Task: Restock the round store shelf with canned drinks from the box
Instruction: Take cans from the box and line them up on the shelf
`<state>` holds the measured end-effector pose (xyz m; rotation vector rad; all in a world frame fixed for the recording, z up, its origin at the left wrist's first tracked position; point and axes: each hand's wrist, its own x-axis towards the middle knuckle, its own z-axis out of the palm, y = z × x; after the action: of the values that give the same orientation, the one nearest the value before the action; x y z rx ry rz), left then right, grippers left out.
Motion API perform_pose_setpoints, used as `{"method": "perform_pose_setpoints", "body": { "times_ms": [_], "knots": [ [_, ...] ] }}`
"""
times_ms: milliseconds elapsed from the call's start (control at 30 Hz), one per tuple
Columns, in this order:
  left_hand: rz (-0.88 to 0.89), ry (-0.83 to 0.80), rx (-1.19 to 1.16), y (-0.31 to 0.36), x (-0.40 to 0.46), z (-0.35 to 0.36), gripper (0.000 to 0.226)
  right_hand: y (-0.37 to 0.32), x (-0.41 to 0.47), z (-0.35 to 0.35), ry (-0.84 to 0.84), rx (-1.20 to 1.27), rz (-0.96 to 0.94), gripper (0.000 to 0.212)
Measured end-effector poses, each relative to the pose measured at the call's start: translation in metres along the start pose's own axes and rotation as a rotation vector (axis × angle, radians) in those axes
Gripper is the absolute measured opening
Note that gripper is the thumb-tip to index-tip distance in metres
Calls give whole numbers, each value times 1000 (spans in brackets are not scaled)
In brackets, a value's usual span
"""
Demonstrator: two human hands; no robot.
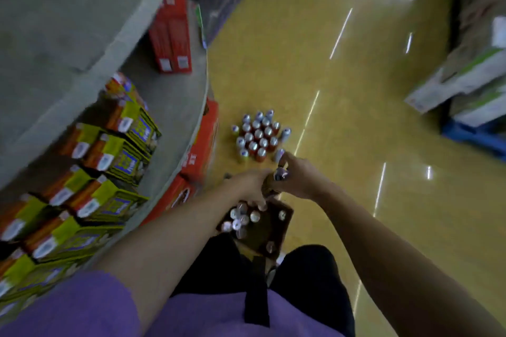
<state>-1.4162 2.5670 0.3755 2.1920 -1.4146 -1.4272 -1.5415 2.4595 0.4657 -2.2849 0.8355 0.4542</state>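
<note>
Head view, heavily blurred, so I report only what I can make out. Right hand (297,179) is curled around a can (280,174), its silver top showing at the fingers. Left hand (250,185) meets it from the left, touching the same can; whether its fingers grip the can or only rest against it I cannot tell. Directly below both hands sits the box (276,238), dark inside, with several can tops clustered at its left end. Beyond the hands, a cluster of cans (258,135) stands upright on the yellow floor (342,145). Left of the grip curves the round shelf (175,107), carrying yellow cartons (120,145) and red cartons (171,33).
</note>
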Motion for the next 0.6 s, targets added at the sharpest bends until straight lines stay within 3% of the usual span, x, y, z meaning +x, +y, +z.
{"method": "perform_pose_setpoints", "body": {
  "times_ms": [67, 233, 433, 533, 600],
  "knots": [
    [37, 51, -40, 24, -16, -30, 86, -17, -11, -34, 64, 12, -41, 49],
    [59, 150, -131, 67, -50, -81, 62, -45, -16, -94, 142, 133, -85, 32],
    [30, 362, -540, 99, -94, -120, 48, -58, -23, -140, 260, 364, -160, 62],
    [-4, 455, -689, 114, -113, -133, 58, -59, -28, -155, 237, 465, -230, 53],
    [-2, 517, -789, 123, -124, -141, 48, -62, -32, -164, 221, 490, -280, 47]
  ]
}}
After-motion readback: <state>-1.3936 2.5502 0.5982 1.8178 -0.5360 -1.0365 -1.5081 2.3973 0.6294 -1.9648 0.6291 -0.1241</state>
